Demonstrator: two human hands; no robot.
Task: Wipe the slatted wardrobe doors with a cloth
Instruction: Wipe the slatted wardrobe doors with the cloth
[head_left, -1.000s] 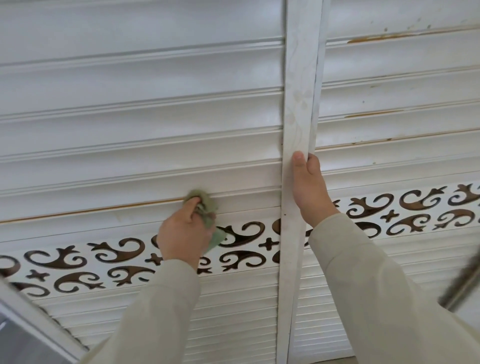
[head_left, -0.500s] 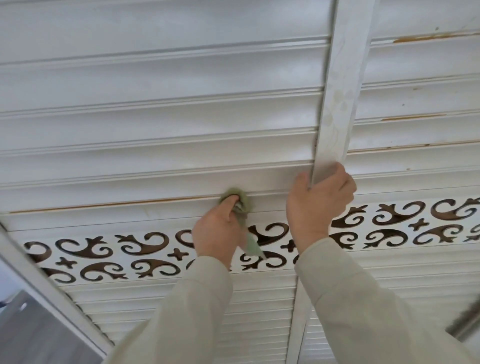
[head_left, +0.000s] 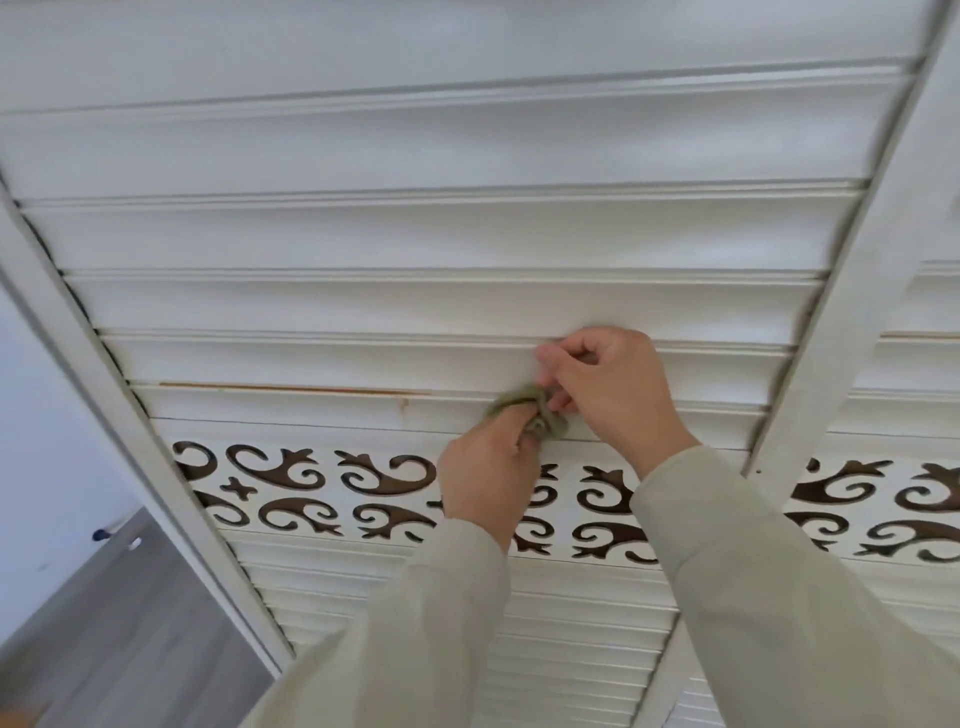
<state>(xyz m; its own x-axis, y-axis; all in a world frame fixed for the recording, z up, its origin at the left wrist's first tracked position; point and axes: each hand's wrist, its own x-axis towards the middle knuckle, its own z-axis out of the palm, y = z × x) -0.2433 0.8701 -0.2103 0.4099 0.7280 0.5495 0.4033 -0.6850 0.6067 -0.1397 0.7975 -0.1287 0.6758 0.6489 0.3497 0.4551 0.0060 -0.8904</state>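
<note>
Cloth bunched against white slat; left grip clutches it, right grip apparently pinching it too.

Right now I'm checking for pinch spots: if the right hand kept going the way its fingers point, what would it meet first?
The right hand points up and left at the door. Its curled fingers already seem to touch a white slat, just above the green cloth; depth is unclear, so the slat comes first.

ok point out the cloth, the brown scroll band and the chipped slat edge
green cloth (head_left: 524, 406), head view, on its bunched middle
brown scroll band (head_left: 306, 470), head view, on a scroll cutout
chipped slat edge (head_left: 270, 387), head view, on the bare brown strip
</note>
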